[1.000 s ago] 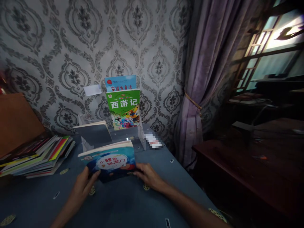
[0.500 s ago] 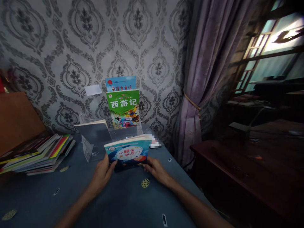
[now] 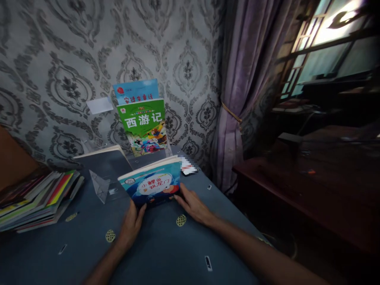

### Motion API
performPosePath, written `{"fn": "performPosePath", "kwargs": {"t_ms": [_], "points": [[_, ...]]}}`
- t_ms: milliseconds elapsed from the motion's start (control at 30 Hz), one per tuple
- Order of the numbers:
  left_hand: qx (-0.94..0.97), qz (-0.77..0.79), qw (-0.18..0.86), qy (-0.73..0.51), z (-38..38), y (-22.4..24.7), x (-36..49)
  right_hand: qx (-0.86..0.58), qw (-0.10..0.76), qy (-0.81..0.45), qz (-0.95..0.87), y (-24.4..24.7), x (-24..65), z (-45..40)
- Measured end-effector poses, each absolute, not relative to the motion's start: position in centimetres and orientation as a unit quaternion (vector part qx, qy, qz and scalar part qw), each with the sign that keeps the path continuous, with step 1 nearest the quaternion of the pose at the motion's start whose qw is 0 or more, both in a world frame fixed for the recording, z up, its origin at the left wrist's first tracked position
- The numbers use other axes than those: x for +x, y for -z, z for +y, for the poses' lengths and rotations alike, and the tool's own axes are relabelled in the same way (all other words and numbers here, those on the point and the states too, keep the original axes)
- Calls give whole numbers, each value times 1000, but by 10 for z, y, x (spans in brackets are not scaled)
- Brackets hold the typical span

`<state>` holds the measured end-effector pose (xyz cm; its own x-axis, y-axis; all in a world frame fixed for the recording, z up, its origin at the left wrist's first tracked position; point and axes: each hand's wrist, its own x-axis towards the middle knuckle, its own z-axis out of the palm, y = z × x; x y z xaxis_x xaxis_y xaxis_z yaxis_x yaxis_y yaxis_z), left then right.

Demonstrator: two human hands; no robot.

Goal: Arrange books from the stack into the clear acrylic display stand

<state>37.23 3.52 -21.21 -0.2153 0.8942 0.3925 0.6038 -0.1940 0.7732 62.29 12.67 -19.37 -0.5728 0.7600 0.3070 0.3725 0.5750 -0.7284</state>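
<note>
Together, the left hand (image 3: 130, 225) and right hand (image 3: 194, 206) held between them a blue Chinese storybook (image 3: 152, 186) near the frame's centre, below a green one (image 3: 145, 127).

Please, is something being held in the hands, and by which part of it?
A blue book: the left hand holds it near its lower left corner, the right hand near its lower right corner.

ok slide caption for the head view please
Left hand and right hand hold a blue book in front of a green book.
</note>
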Motion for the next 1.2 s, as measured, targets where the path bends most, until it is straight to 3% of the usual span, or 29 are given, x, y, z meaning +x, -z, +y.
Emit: {"fn": "performPosePath", "kwargs": {"t_ms": [800,1200], "points": [[597,666,116,-431,31,198,376,-338,297,-321,-833,192,622,130],[611,638,118,-454,47,187,388,-357,373,-319,-795,192,629,140]]}}
